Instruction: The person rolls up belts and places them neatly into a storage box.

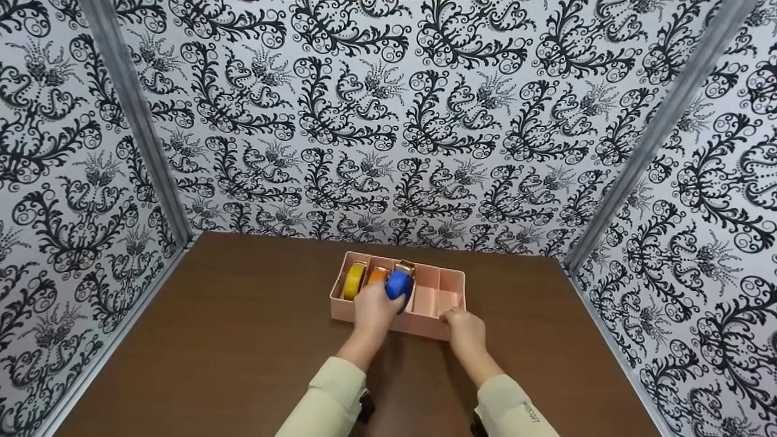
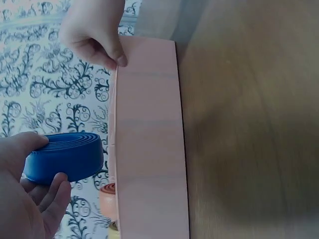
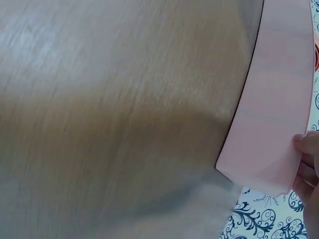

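Observation:
A pink divided box [image 1: 419, 325] sits on the table, its long side towards me. My left hand [image 1: 372, 308] grips a rolled blue belt [image 1: 399, 284] with a gold-coloured buckle, over the box's middle. In the left wrist view, thumb and fingers are curled around the blue roll [image 2: 75, 159], which is held clear of the box wall [image 2: 149, 109]. My right hand [image 1: 467, 331] pinches the rim at the near right corner; the right wrist view shows the thumb on the outer wall [image 3: 269, 109]. A rolled yellow belt [image 1: 353, 281] and a rolled orange belt [image 1: 377, 275] stand in the left compartments.
Two compartments [image 1: 448, 297] at the box's right end show their bare floors. The brown table [image 1: 255, 340] extends around the box. Patterned walls [image 1: 388, 121] with grey posts [image 1: 655, 133] enclose the back and sides.

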`<state>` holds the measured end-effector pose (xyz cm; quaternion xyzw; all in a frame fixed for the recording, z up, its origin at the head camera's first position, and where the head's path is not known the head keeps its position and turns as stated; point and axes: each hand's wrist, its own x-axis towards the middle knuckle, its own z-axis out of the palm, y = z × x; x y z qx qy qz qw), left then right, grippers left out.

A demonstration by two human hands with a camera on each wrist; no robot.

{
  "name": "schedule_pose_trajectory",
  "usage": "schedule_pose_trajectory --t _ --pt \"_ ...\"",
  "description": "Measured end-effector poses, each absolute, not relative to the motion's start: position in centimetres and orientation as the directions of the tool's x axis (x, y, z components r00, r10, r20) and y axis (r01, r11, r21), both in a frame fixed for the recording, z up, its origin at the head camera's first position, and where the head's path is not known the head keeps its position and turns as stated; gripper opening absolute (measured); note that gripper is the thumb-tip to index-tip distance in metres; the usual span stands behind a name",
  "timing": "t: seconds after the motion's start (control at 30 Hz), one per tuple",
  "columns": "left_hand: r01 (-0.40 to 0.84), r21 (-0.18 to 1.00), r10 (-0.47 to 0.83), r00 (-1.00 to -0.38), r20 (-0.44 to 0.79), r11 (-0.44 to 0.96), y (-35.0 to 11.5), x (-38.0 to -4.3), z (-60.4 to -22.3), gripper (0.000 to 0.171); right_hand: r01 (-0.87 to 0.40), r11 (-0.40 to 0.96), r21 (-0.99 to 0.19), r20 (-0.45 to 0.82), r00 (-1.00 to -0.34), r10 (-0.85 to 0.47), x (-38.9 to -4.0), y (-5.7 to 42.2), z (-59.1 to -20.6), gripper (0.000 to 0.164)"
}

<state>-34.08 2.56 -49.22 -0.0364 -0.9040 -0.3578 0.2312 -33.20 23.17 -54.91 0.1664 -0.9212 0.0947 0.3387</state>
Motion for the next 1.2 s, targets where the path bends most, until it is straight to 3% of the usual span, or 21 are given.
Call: schedule_pose_trajectory --t 0.13,0.57,0.97,1.2 --pt "0.228 0.586 -0.094 -0.88 0.466 0.778 3.7 -35.5 -49.7 0.039 -0.372 0.925 -0.082 0.646 -0.726 -0.234 -33.1 23.3 -55.0 0.015" --pt "0.106 0.526 -0.076 -0.946 0.314 0.844 5.8 -39.3 -51.0 0.039 -0.345 0.936 -0.069 0.709 -0.677 -0.197 -33.3 24.0 -55.4 0.018" --pt "-0.018 0.337 -0.093 -0.974 0.208 0.941 6.7 -40.0 -53.2 0.038 -0.378 0.925 -0.045 0.726 -0.648 -0.23 -33.6 23.6 -55.6 0.019" --pt "-0.026 0.319 -0.106 -0.966 0.235 0.947 6.6 -40.2 -53.7 0.035 -0.385 0.923 -0.03 0.741 -0.627 -0.238 -33.9 23.4 -55.8 0.019"
